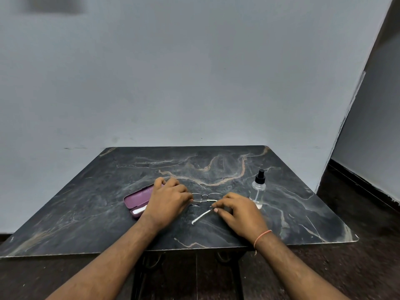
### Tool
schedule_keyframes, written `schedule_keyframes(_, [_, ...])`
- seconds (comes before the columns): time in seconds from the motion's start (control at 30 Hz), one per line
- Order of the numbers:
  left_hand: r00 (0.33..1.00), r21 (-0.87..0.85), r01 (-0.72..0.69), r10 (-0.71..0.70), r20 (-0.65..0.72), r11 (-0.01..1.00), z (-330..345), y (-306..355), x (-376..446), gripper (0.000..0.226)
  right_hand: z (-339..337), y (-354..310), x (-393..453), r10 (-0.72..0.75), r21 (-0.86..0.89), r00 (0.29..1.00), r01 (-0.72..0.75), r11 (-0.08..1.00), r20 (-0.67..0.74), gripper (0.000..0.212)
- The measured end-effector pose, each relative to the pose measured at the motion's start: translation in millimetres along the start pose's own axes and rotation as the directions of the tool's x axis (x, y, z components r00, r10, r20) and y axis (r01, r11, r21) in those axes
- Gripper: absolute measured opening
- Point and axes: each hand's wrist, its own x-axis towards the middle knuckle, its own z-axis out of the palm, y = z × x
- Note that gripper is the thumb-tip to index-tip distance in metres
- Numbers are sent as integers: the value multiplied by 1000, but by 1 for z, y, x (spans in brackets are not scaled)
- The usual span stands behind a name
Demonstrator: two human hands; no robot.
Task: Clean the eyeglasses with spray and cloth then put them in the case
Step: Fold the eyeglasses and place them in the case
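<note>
Two hands work at the eyeglasses (206,197) lying mid-table (292,204). Left hand (167,199) pinches the frame's left end; right hand (238,210) pinches one white temple arm. Open purple case (136,199) sits left, partly under the left hand; spray bottle (258,188) stands right.

Single head-worn wide-angle view, set above the near edge of the desk (281,213), facing forward and down, close over both forearms, taking in the whole desktop, the grey wall (194,72) behind and floor below.
</note>
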Motion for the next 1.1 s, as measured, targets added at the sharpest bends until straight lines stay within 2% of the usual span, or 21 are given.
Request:
schedule_keyframes(0.27, [999,27,-33,33,7,999,0,-2,-2,11,2,-25,19,49,-195,998,-57,979,-44,21])
schedule_keyframes(0.43, [999,51,-48,48,-10,998,-1,-3,-1,11,6,-26,21,-3,-287,998,-17,958,-68,21])
schedule_keyframes(0.67, [983,95,-146,155,-99,985,-7,-5,-1,8,-12,-34,30,-105,-454,992,124,882,67,46])
schedule_keyframes(0.9, [945,202,-255,288,-157,946,-17,-6,1,8,-22,-47,37,-177,-501,976,218,837,129,45])
schedule_keyframes(1.1, [939,210,-229,273,-208,950,-31,-7,-3,10,-23,-62,37,-162,-489,982,188,852,95,45])
